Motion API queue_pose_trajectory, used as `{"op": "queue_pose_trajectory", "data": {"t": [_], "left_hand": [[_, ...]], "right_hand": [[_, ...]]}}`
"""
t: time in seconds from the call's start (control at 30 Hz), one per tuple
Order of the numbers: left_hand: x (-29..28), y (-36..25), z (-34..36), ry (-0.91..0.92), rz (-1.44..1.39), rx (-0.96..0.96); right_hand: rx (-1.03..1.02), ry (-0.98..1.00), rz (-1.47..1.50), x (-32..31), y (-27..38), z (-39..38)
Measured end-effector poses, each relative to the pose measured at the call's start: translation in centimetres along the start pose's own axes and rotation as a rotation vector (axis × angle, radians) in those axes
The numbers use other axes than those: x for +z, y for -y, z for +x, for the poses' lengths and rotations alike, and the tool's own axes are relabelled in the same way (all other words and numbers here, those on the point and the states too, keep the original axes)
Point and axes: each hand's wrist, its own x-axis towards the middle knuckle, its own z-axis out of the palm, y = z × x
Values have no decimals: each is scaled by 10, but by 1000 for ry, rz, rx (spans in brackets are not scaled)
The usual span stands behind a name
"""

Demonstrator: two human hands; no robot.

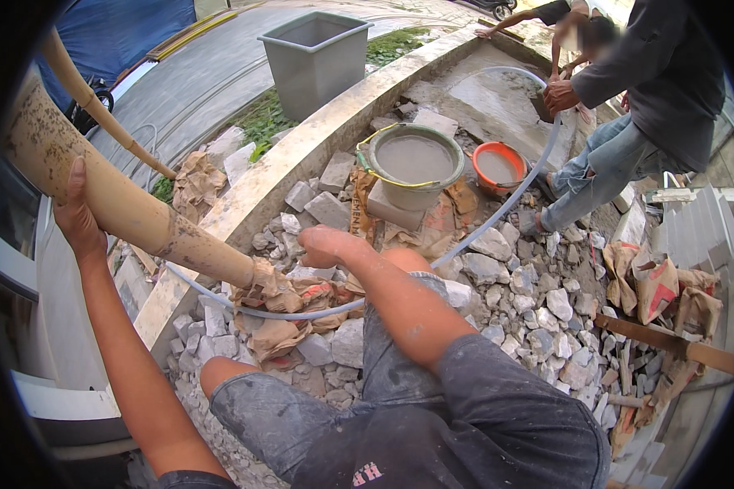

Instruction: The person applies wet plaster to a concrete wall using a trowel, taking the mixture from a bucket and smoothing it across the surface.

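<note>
A thick speckled bamboo pole (163, 228) slants from the upper left down to crumpled brown paper (289, 297) among the rubble. My left hand (81, 212) is wrapped around its upper part. My right hand (322, 248) is over the broken stones just right of the pole's lower end, its fingers loosely bent with nothing visible in them. A grey hose (489, 220) curves below my right forearm and around the paper. Beyond my right hand stand a large bucket of grey mix (412, 155) and a smaller orange bucket (501, 167).
A concrete edge (363, 94) runs diagonally beside a grey planter (310, 65). At the upper right, one person (644, 90) grips the hose; another (550, 16) bends over the concrete. Loose rubble (538, 318) surrounds my legs. A thinner pole (118, 134) stands at left.
</note>
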Motion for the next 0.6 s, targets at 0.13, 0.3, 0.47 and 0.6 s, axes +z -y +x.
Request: {"op": "queue_pose_trajectory", "data": {"t": [0.13, 0.3, 0.47, 0.6], "left_hand": [[-7, 6, 3, -11, 19, 11], [-9, 11, 2, 9, 40, -19], [-10, 10, -1, -24, 44, -35], [-24, 9, 1, 2, 40, -116]], "right_hand": [[61, -331, 175, -42, -63, -21], [372, -655, 800, -67, -158, -63], [575, -896, 378, -75, -277, -61], [536, -942, 105, -89, -295, -23]]}}
